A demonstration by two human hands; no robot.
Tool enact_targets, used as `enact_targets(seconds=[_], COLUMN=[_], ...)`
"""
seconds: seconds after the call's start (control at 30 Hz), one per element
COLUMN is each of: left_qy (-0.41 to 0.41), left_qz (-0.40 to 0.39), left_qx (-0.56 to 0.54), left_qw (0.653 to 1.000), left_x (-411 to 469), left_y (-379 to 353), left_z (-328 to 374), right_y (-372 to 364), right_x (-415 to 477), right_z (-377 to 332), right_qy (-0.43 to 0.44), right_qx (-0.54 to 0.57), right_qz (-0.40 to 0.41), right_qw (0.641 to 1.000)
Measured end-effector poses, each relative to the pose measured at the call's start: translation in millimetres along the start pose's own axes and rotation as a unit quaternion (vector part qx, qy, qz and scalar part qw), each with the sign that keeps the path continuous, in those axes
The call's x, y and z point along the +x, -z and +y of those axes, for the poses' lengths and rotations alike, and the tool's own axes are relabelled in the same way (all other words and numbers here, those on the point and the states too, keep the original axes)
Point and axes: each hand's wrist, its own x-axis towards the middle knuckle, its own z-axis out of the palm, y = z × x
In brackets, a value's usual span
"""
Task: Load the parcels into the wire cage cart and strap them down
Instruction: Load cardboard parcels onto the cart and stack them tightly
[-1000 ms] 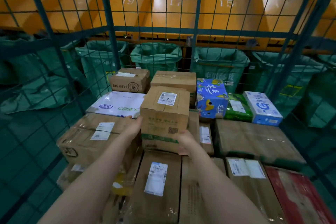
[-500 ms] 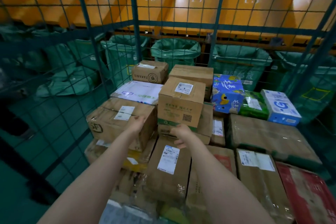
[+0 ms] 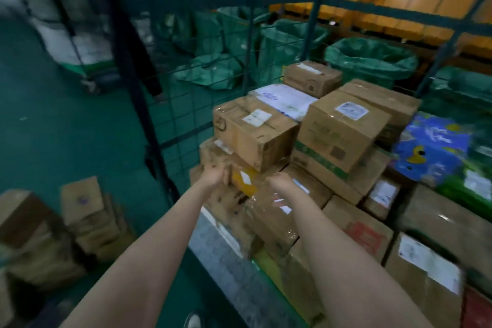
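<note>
Fingers (image 3: pixel 223 171) of left hand (image 3: pixel 214 176), right hand (image 3: pixel 281 181) at yellow-taped box (image 3: pixel 243 181): grip unclear, blurred. Likely stiff, slick tape; hold bottom corners.

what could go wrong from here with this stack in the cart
The taped brown box sits high at the open edge of the cart. The left hand and right hand are at the yellow parcel beneath it; tugging there might tip it onto the floor. The green-striped box looks tilted and may slide. No strap is visible.

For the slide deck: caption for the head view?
Person's left hand and right hand at stacked parcels in the wire cage cart.
</note>
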Motion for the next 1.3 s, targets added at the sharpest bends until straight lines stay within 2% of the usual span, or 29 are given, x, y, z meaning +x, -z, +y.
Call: enact_targets(seconds=[0.17, 0.4, 0.6, 0.9, 1.13, 1.3], left_qy=[0.042, 0.096, 0.164, 0.239, 0.298, 0.337], left_qz=[0.1, 0.198, 0.245, 0.286, 0.289, 0.323], left_qx=[-0.009, -0.068, -0.076, -0.095, -0.119, -0.119], left_qw=[0.994, 0.973, 0.953, 0.923, 0.902, 0.876], left_x=[-24, -59, -88, -111, -120, -103], left_y=[66, 174, 265, 382, 436, 457], left_z=[-38, -107, -169, -259, -349, -412], right_y=[-73, -190, -294, -438, -525, -588], right_x=[-10, -33, -61, -96, -95, -72], right_z=[-17, -27, -38, -27, 5, 26], right_qy=[0.026, 0.06, 0.051, 0.052, 0.012, -0.004], right_qx=[-0.059, -0.147, -0.178, -0.249, -0.292, -0.338], right_qz=[-0.088, -0.181, -0.254, -0.314, -0.34, -0.352], right_qw=[0.994, 0.971, 0.949, 0.915, 0.894, 0.873])
